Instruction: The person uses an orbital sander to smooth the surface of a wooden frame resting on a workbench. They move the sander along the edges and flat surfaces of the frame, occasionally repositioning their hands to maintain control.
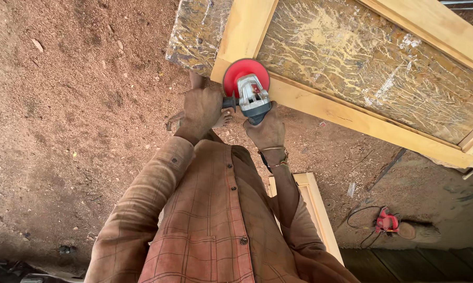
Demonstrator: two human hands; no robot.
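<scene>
One view only: head cam, worn by the person, looking steeply down over own chest and forearms, close in. Faces sawdust floor (63, 105) below; wooden door frame (352, 112) crosses top right. No 2nd view to overlap.

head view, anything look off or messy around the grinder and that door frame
Mostly the ground: it is covered in sawdust. A second red power tool lies there with its cord looped loose. The left hand and right hand grip the angle grinder at the wooden frame, whose panel is wrapped in wrinkled plastic.
</scene>
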